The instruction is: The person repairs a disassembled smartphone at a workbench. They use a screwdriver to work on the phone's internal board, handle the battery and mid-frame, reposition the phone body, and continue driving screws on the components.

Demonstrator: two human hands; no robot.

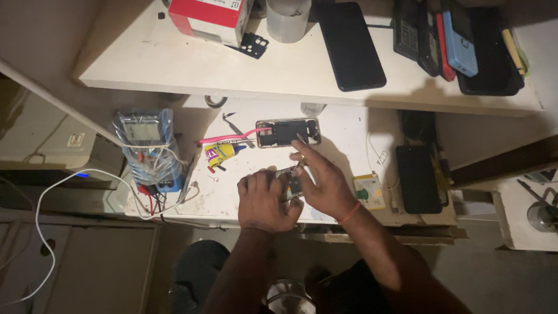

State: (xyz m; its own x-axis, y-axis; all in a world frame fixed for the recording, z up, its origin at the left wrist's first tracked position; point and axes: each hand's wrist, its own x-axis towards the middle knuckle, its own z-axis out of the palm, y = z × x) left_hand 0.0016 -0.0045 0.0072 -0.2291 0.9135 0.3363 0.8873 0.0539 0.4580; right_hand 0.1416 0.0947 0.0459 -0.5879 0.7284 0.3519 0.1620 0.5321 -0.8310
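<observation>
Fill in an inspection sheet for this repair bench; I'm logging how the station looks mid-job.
Surface: white bench, smudged, dimly lit, below a shelf.
Job's things: small phone part held between both hands; opened phone lies just beyond them.
Clutter: yellow tube, tweezers, green-and-white box, black phone on the bench; red box, black slab phone, tray of handsets on the shelf.
Hands: left hand grips the part; right hand touches it, forefinger stretched toward the opened phone.
Cables: white cable loops left; pink lead reaches the opened phone; red and black leads under the plastic-wrapped meter.
Surroundings: drawers at left, dark floor below.
</observation>
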